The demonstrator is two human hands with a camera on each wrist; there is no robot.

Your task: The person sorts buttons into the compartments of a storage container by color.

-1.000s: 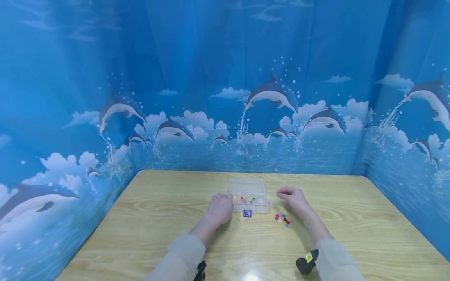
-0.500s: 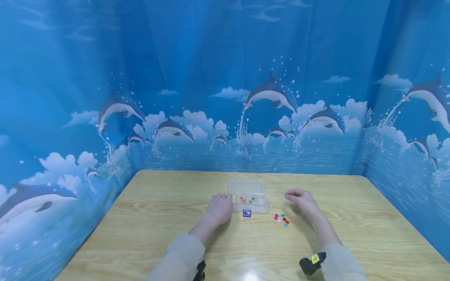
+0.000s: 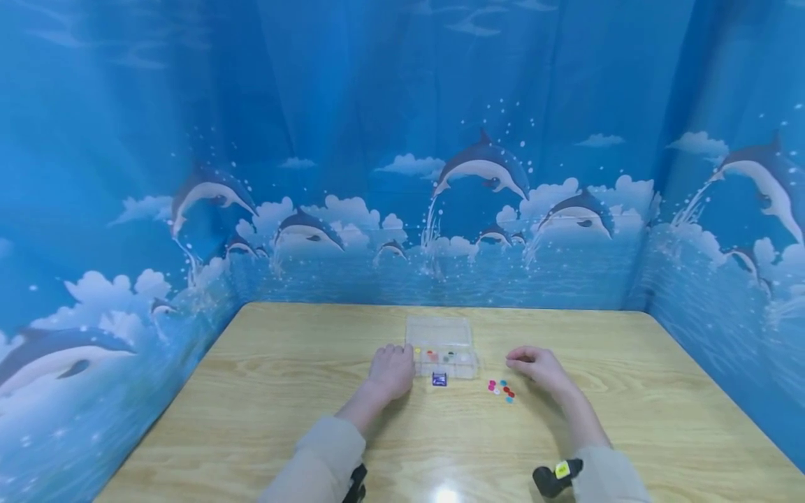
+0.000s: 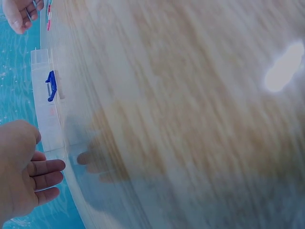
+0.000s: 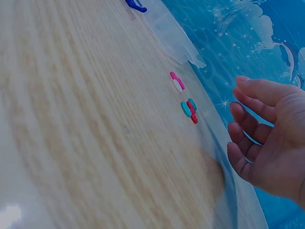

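A clear plastic compartment box stands with its lid raised at the back and a blue-purple latch at its front. Yellow, orange and green pieces show inside. My left hand rests at the box's left end; in the left wrist view its fingers lie loosely extended there. To the right of the box, several small buttons lie on the table: pink, white, blue and red. My right hand hovers just beyond them, fingers loosely curled, with nothing visible between thumb and forefinger.
The pieces lie on a wood-grain table, with a bright light reflection near its front. A blue dolphin-print curtain stands along the back and both sides. Dark wrist devices sit at the cuffs.
My right hand first draws away to the right of the box, then comes slightly nearer to me, toward the buttons. My left hand stays at the box's left end.
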